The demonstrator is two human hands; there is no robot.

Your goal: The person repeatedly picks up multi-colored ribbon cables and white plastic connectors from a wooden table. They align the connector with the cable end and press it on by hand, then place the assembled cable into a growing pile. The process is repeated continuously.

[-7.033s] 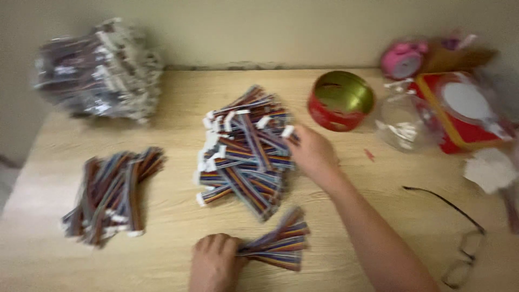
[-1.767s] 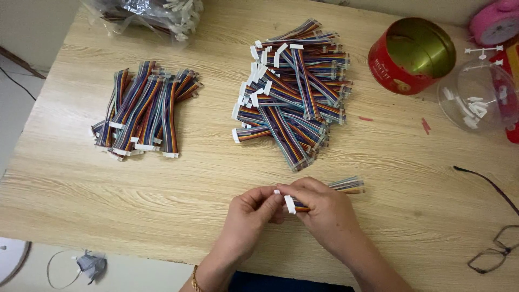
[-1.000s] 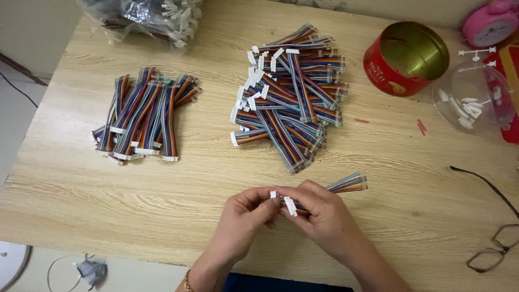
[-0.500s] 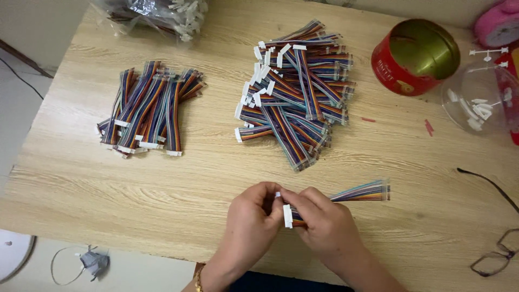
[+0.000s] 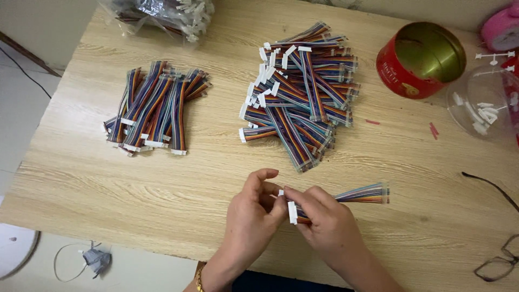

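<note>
My right hand [image 5: 327,224] grips a short multicoloured ribbon cable [image 5: 363,194] near its white connector end [image 5: 292,212]; the cable's loose end points right over the wooden table [image 5: 162,189]. My left hand [image 5: 254,216] meets it from the left, fingertips pinching at the white connector. A large heap of similar cables [image 5: 300,92] lies just beyond my hands. A smaller, neater pile of cables [image 5: 154,108] lies at the left.
A clear bag of more cables [image 5: 162,13] sits at the back left. At the right are a red round tin [image 5: 419,59], a clear plastic bowl with small white parts [image 5: 484,105] and a pair of glasses [image 5: 500,254]. The table's near edge runs by my wrists.
Seven seconds ago my right hand reached into the big heap. Since then both hands have held one cable at the near edge, and it has slid slightly right.
</note>
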